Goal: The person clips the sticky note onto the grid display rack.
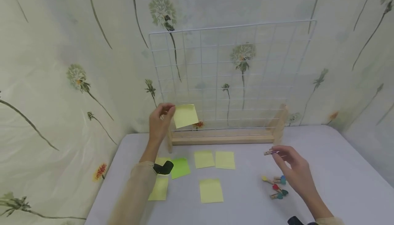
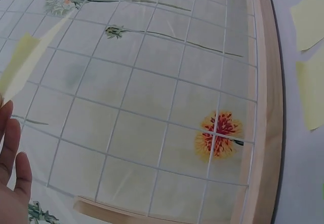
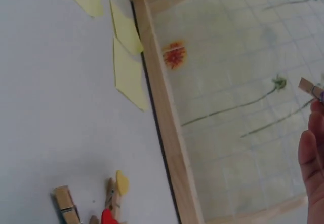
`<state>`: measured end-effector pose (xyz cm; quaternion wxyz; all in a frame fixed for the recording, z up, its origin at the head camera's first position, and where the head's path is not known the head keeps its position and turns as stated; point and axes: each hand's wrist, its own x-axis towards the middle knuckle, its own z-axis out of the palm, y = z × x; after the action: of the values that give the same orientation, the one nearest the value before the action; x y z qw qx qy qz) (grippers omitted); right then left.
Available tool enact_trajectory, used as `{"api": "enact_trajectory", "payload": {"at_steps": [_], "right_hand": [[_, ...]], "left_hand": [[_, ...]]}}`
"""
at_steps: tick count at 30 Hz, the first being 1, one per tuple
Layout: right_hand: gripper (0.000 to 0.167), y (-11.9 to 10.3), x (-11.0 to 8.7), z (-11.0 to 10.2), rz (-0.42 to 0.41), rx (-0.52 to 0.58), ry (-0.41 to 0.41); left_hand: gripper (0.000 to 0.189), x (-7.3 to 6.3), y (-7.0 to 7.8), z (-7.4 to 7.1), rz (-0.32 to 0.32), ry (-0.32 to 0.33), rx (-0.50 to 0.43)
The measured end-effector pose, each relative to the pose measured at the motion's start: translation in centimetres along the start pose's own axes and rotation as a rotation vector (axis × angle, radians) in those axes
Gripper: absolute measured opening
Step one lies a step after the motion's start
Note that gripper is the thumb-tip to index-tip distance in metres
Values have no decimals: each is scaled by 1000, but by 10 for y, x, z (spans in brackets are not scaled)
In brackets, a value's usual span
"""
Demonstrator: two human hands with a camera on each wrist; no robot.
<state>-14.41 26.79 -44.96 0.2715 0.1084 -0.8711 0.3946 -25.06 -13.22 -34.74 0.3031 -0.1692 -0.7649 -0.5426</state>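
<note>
My left hand (image 1: 160, 122) pinches a yellow sticky note (image 1: 186, 116) by its left edge, in front of the lower left of a white wire grid (image 1: 217, 71). In the left wrist view the note (image 2: 31, 62) stands out from the fingertips, seen nearly edge-on. My right hand (image 1: 293, 167) pinches a small wooden clothespin (image 1: 269, 152) above the table, right of the grid's wooden base. The right wrist view shows that clothespin (image 3: 310, 88) at the fingertips. Below the right hand lie several clothespins with coloured hearts, among them a red one (image 1: 275, 187).
The grid stands in a wooden base (image 1: 223, 140) at the back of the white table (image 1: 246, 190). Several yellow notes (image 1: 211, 190) and a green note (image 1: 180, 168) lie before it. A flower-printed curtain (image 1: 117, 64) hangs behind and at the sides.
</note>
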Motion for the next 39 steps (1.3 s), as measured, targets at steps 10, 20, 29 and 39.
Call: {"api": "enact_trajectory", "payload": {"at_steps": [10, 20, 29, 39], "right_hand": [[33, -27, 50, 8, -224, 12, -25], [31, -50, 84, 7, -345, -5, -56], [33, -63, 104, 9, -402, 39, -45], [34, -85, 116, 18, -454, 91, -16]], "left_hand": [[15, 38, 11, 0, 104, 13, -46], [17, 56, 21, -5, 94, 24, -33], [17, 73, 36, -7, 75, 34, -10], [18, 88, 51, -3, 90, 27, -17]]}}
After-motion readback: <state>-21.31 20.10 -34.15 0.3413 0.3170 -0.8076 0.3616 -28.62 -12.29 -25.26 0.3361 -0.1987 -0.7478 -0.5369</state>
